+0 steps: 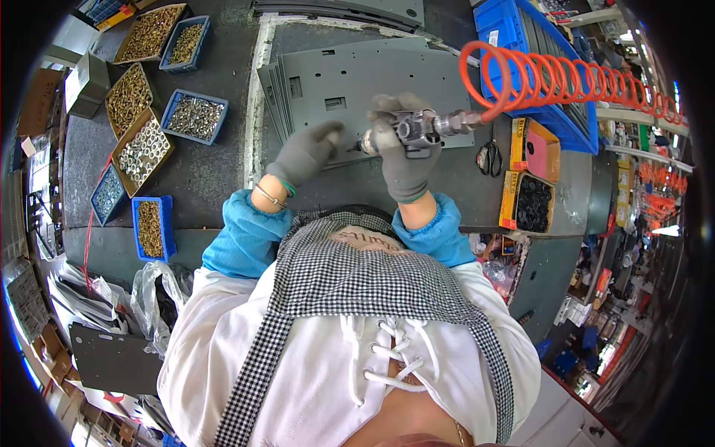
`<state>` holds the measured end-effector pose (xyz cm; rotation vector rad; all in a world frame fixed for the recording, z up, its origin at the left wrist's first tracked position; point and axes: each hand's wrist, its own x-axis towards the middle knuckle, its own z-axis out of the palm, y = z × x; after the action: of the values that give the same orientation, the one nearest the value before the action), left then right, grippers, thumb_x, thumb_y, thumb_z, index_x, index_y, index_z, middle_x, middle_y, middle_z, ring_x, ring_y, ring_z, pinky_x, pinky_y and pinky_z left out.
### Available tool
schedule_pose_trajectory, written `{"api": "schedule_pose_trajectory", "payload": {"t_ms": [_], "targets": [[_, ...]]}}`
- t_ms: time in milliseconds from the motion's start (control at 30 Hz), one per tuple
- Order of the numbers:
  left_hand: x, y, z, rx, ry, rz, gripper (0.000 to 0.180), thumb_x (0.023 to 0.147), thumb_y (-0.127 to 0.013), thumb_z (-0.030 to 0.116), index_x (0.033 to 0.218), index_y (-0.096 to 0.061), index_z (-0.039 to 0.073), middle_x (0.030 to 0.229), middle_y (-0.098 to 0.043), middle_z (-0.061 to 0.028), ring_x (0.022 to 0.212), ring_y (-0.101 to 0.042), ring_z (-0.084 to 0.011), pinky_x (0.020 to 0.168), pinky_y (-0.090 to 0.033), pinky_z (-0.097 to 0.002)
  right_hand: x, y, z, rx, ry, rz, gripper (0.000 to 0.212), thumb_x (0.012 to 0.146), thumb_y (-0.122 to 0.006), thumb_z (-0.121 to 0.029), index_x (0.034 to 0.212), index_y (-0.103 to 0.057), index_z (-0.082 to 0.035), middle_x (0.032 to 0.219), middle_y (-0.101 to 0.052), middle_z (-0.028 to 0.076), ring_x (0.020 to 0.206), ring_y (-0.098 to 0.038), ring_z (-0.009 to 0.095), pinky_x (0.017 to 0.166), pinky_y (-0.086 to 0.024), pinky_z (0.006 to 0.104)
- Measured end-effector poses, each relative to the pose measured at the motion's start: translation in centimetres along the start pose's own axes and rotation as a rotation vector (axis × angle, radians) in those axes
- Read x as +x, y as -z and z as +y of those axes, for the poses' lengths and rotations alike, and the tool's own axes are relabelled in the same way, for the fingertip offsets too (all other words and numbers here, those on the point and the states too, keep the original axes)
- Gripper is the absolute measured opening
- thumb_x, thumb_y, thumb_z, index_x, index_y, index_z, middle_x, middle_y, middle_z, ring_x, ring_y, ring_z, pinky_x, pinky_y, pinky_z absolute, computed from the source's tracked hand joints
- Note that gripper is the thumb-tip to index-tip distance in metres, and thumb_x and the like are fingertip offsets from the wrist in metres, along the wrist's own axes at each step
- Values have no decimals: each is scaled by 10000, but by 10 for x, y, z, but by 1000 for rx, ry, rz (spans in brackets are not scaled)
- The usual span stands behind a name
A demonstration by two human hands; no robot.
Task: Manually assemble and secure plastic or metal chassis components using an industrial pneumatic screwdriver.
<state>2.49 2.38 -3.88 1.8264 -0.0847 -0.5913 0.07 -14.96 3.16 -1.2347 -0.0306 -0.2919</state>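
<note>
My right hand [403,160], in a grey glove, is wrapped round a metal air tool [418,132]. An orange coiled air hose [514,78] runs from the tool's right end. The tool's narrow nose points left, toward my left hand [304,155], also gloved in grey. Those left fingers are drawn together close to the nose and slightly blurred; whatever they may pinch is too small to make out. Both hands are over the near part of a stack of flat grey metal panels [372,74] with small holes and square cutouts.
To the left stand several bins of small metal fasteners, including a blue bin [172,227] and a bin of silvery pieces [195,117]. At the right lie scissors [489,158], a yellow box of black parts [552,203] and a large blue crate [588,138]. More panels [350,9] lie at the far edge.
</note>
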Motion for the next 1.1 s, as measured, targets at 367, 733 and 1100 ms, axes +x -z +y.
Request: {"api": "schedule_pose_trajectory", "payload": {"t_ms": [367,733,1100], "targets": [[-6,9,-20,595,105,573,609,954,-561,469,1383,-454,51,1104,-668,-263,1051,-639,-445,905,-500,-514,-12,1,11,-266,179,-223,418,812,-731,18,1175,-532,-33,967,-639,51,830,-621,110,729,-524,270],[0,20,-2,748,68,525,318,944,-537,330,1052,-537,31,871,-695,-206,852,-675,-431,735,-526,-531,7,-14,-23,-101,65,-296,462,837,-701,47,1251,-513,-32,1061,-639,98,850,-628,122,732,-532,266],[11,31,40,-950,157,56,350,896,-581,156,1202,-590,-14,1090,-681,-137,888,-691,-227,756,-577,-365,41,-19,-67,-25,60,-268,453,786,-667,64,1213,-537,-12,976,-643,110,791,-630,131,663,-528,254]]}}
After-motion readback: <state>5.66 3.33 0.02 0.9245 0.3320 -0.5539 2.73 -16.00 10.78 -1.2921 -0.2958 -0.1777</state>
